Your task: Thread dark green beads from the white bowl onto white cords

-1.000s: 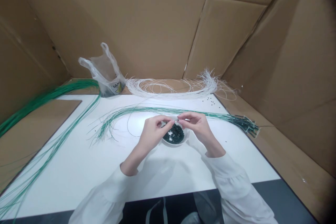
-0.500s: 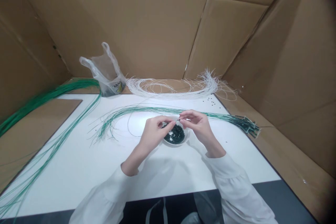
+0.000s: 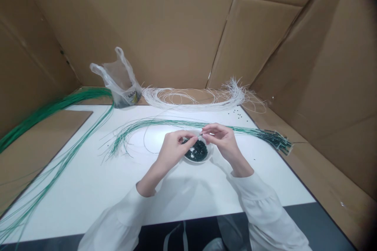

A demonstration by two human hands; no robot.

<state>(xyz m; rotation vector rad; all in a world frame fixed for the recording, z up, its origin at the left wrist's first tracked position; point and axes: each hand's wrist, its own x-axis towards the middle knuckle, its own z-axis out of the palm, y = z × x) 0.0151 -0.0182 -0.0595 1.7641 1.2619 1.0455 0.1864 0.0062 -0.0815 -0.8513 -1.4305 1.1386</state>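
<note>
Above a white bowl (image 3: 207,157) of small dark beads (image 3: 198,151), my two hands meet with their fingertips almost touching. My left hand (image 3: 174,146) pinches a thin strand by the bowl's left side. At the right, my right hand (image 3: 221,138) is closed in a pinch on a tiny dark piece at the strand, too small to make out clearly. A bundle of green strands (image 3: 176,123) lies behind the hands, its right end (image 3: 275,139) carrying dark beads. One thin strand loops out to the left of my left hand.
A coil of white strands (image 3: 194,106) lies at the back beside a plastic bag (image 3: 125,90). More green strands (image 3: 59,104) run down the left side. Several loose beads (image 3: 239,115) lie at the back right. Cardboard walls (image 3: 182,27) surround the white tabletop (image 3: 97,188).
</note>
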